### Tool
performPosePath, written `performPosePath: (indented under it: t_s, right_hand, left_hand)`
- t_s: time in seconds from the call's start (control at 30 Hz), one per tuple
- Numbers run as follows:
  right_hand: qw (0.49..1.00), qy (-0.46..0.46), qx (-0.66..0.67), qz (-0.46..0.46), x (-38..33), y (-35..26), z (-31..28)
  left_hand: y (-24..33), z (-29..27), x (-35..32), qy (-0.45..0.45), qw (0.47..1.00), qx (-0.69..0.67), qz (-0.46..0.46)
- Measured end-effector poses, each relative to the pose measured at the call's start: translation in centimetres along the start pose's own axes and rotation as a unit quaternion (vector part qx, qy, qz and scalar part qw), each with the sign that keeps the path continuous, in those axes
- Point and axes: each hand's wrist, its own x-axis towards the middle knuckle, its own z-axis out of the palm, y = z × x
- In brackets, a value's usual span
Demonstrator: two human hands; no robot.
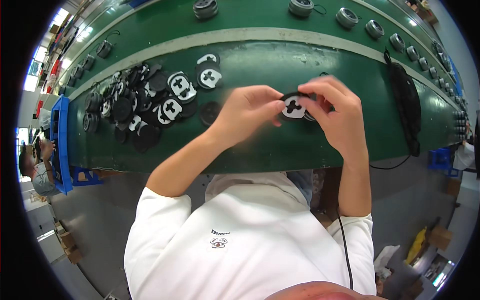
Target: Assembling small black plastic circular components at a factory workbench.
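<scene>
Over the green workbench, my left hand pinches the left edge of a round black disc with a white backing. Four dark cut-outs form a cross in that white face. My right hand has its thumb and fingers closed on the disc's right edge and is slightly blurred. Partly hidden beneath the right fingers is a grey round part; whether it touches the disc I cannot tell. To the left of my left hand lies a dark round disc.
A heap of black and white discs covers the bench's left side. Past a pale ridge, several silver round motor-like parts stand in a row. A black pouch lies at right. At far left, a person sits beside a blue crate.
</scene>
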Motion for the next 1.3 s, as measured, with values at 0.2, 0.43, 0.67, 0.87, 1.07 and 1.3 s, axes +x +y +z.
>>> performPosePath:
  t_s: [0.2, 0.43, 0.67, 0.87, 1.07, 1.3]
  right_hand:
    - [0.994, 0.040, -0.080, -0.062, -1.3, -1.1, 1.6]
    - [0.993, 0.048, -0.043, -0.102, -1.4, -0.7, 2.7]
    - [0.997, 0.008, -0.009, -0.070, -2.0, -0.7, 2.1]
    - [0.999, -0.006, 0.017, -0.033, -3.0, -0.5, 1.2]
    - [0.998, -0.017, 0.056, -0.026, -4.2, 0.3, 0.1]
    - [0.997, -0.029, 0.069, 0.017, -6.5, 0.4, -1.0]
  left_hand:
    - [0.3, 0.7, 0.1, 0.051, 0.992, -0.117, 0.019]
    - [-1.1, 1.0, -0.4, 0.043, 0.994, -0.062, 0.079]
    - [-1.5, 0.7, -0.3, 0.005, 0.996, 0.011, 0.092]
    - [-2.3, 0.9, -0.3, -0.025, 0.996, 0.009, 0.080]
    - [-2.6, 1.3, -0.5, -0.064, 0.997, -0.001, 0.053]
    - [-3.6, 2.0, -0.6, -0.124, 0.988, 0.059, 0.065]
